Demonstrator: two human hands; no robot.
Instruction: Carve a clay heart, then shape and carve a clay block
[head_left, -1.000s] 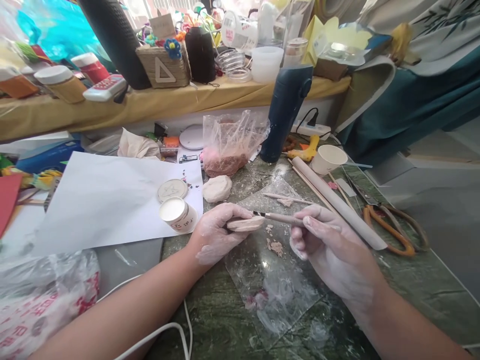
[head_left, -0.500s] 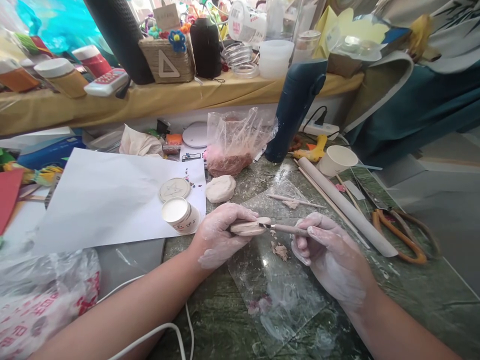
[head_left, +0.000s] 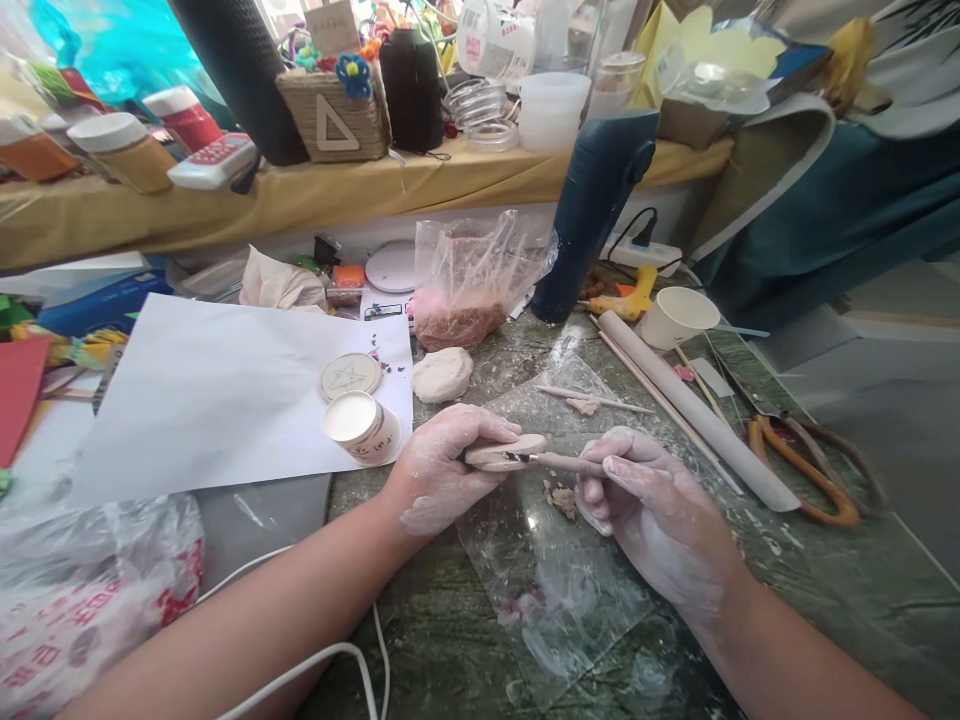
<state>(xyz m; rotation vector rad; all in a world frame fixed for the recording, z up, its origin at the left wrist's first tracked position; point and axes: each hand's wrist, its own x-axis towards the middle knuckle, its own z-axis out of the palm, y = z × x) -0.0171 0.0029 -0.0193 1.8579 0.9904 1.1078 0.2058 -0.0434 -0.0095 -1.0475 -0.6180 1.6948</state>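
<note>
Dusted with white powder, my left hand (head_left: 450, 465) is closed around a flat, round piece of pale clay (head_left: 504, 453), its edge turned toward the right. My right hand (head_left: 641, 490) pinches the handle of a slim paintbrush (head_left: 568, 464), whose dark tip touches the clay's near edge. Behind my left hand lies a lump of pale clay (head_left: 443, 375). Under both hands is a clear plastic sheet (head_left: 555, 590) with clay crumbs (head_left: 561, 498) on it. A thin pointed stick (head_left: 596, 399) rests across the sheet's far part.
White paper (head_left: 210, 400) holds a small paper cup (head_left: 358, 432) and a disc with a star (head_left: 350, 377). At right are a grey roller (head_left: 697, 410), scissors (head_left: 802, 470) and a white cup (head_left: 679, 318). Behind stand a blue bottle (head_left: 596, 215) and bagged reddish clay (head_left: 465, 300).
The brush tip has shifted along the clay piece, from its upper edge near my left thumb to its near side. Both hands keep their holds; the camera view has shifted slightly.
</note>
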